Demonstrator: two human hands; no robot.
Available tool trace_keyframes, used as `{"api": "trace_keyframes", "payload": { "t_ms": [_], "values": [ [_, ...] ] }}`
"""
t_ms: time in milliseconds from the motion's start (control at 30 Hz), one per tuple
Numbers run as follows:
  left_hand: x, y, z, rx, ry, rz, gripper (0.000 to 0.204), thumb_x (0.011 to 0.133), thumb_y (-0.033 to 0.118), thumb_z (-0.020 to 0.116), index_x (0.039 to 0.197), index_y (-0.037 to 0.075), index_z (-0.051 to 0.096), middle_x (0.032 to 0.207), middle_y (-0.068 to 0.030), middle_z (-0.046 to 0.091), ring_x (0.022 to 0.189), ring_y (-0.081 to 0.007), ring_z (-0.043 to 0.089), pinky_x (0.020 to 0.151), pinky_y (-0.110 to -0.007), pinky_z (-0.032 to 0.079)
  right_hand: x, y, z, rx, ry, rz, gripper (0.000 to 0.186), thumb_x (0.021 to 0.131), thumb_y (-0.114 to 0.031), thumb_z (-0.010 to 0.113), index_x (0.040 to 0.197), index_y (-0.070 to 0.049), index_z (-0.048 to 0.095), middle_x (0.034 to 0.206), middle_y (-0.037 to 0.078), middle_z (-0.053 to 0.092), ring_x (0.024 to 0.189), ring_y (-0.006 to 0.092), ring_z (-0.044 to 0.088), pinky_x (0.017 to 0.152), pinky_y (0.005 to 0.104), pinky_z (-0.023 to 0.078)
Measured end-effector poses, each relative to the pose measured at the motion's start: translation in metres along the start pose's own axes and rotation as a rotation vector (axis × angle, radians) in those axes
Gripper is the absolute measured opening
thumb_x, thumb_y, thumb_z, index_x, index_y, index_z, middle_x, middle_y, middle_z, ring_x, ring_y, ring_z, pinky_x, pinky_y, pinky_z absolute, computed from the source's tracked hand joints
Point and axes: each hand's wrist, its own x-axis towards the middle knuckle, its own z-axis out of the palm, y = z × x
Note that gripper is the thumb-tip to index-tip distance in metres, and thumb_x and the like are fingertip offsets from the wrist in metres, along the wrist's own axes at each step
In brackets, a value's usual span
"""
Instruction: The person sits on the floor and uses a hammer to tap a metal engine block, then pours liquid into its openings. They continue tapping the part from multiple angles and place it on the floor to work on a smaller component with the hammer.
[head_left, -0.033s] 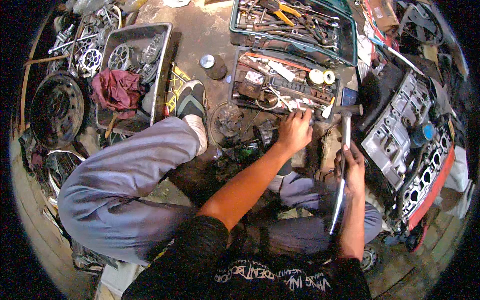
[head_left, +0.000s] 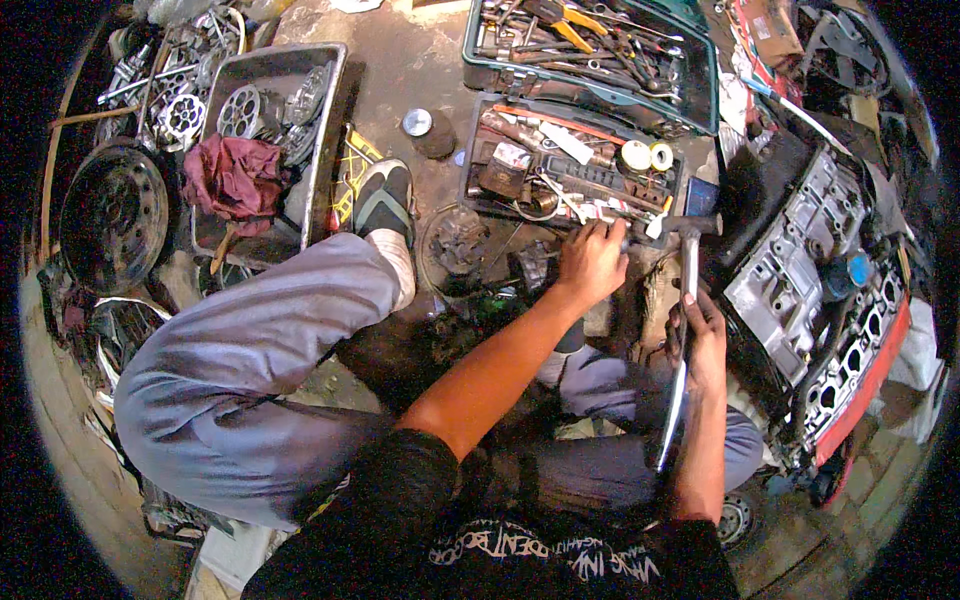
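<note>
My right hand [head_left: 706, 335] is closed around the shiny metal handle of a hammer [head_left: 690, 262]. Its head points away from me, and the handle's lower end hangs over my thigh. To the left of the hammer head, my left hand [head_left: 594, 264] has its fingers curled at the near edge of a dark tool tray [head_left: 468, 172]. A small metal piece shows beside those fingertips, but what they grip is mostly hidden. White tape rolls [head_left: 636, 155] and assorted small tools lie in the tray.
Beyond the tray stands a green toolbox [head_left: 590, 92] full of wrenches and pliers. At right leans a metal engine cylinder head [head_left: 775, 290]. A bin [head_left: 322, 150] with parts and a maroon rag [head_left: 235, 178] sits left, beside a steel wheel [head_left: 115, 220]. A can [head_left: 432, 138] stands behind my foot.
The hammer head has shifted very slightly left, toward my left hand. My left hand stays at the tray's edge, and the view has moved a little.
</note>
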Motion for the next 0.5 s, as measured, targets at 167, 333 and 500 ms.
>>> {"api": "trace_keyframes", "payload": {
  "t_ms": [167, 333, 500],
  "values": [
    [0.004, -0.01, 0.002, -0.028, -0.055, -0.097, 0.046, 0.089, 0.041, 0.068, 0.111, 0.0, 0.06, 0.086, -0.0229, 0.068, 0.076, -0.0415, 0.069, 0.068, -0.052, 0.056, 0.017, 0.012, 0.008, 0.026, 0.019, 0.052, 0.031, 0.102, -0.028, 0.056, 0.123, -0.005, 0.058, 0.066, -0.002, 0.053, 0.04, 0.0079, 0.045, 0.033, 0.0228, 0.034],
    [-0.001, -0.016, 0.005, 0.032, -0.068, -0.16, 0.056, 0.092, 0.049, 0.064, 0.121, 0.002, 0.06, 0.085, -0.0234, 0.069, 0.077, -0.0409, 0.07, 0.066, -0.051, 0.056, 0.019, 0.007, 0.015, 0.033, 0.026, 0.071, 0.034, 0.1, -0.03, 0.06, 0.124, -0.006, 0.059, 0.066, -0.001, 0.054, 0.04, 0.0089, 0.046, 0.033, 0.0237, 0.035],
    [0.009, -0.015, 0.01, -0.099, 0.0, -0.157, 0.057, 0.092, 0.047, 0.064, 0.126, 0.001, 0.059, 0.084, -0.0242, 0.069, 0.077, -0.0436, 0.069, 0.066, -0.053, 0.055, 0.017, 0.005, 0.016, 0.088, -0.033, 0.074, 0.036, 0.098, -0.028, 0.064, 0.127, -0.006, 0.061, 0.063, -0.001, 0.054, 0.041, 0.0102, 0.047, 0.034, 0.0264, 0.035]
  ]
}}
